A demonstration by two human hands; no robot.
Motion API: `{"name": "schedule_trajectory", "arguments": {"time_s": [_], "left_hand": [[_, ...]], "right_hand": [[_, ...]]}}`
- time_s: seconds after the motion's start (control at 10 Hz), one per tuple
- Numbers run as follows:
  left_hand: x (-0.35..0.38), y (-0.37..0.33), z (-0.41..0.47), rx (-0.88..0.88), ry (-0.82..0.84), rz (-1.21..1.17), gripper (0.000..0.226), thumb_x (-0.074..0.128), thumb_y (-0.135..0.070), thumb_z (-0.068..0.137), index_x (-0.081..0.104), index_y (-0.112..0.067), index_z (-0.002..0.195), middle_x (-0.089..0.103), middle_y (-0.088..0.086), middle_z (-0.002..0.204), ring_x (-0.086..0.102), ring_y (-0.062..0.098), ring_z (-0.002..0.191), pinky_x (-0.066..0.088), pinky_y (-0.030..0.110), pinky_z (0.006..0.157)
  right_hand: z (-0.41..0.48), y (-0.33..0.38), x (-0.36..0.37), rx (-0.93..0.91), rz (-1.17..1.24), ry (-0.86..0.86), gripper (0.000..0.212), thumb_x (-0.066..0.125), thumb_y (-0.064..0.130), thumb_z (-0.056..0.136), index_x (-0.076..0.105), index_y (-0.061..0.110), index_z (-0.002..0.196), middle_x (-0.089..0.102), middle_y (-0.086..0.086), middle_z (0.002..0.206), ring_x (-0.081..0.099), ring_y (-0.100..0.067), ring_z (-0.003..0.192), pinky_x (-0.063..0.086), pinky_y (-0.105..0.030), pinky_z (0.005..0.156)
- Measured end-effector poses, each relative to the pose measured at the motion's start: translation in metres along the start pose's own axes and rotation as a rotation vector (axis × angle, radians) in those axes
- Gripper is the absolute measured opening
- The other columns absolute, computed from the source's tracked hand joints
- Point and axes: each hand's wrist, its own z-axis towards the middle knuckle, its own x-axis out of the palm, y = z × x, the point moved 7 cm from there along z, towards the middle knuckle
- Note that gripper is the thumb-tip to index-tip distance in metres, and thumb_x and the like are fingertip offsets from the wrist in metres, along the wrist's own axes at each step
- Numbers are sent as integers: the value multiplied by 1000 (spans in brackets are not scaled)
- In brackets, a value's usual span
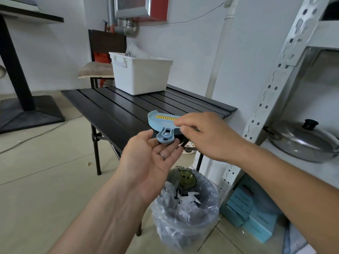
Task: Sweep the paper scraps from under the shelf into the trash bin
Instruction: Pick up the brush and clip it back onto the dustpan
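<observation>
A small light-blue dustpan [161,121] with a yellow comb strip is held above the black table's near edge. My right hand [205,132] grips its right side from above. My left hand [152,158] lies palm up under the dustpan's looped handle [165,137], fingers touching it. Directly below stands the trash bin [187,213], lined with a clear bag and holding white paper scraps [189,197]. The white metal shelf [275,88] rises at the right.
A white plastic tub [141,76] sits on the black slatted folding table [113,110]. A steel lidded pot [304,140] rests on the shelf. Light-blue boxes [253,213] lie under the shelf beside the bin. A chair and a pedestal table stand at the back left.
</observation>
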Motion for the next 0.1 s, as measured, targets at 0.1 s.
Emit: {"name": "schedule_trajectory", "arguments": {"time_s": [0.1], "left_hand": [[-16,9,-21,17,-59,24,38,41,-27,98,52,-2,125,67,25,120,68,34,112,51,47,99]], "right_hand": [[-56,-23,-23,75,158,-146,29,49,22,98,68,28,119,69,16,115,63,0,104,52,-24,89]]}}
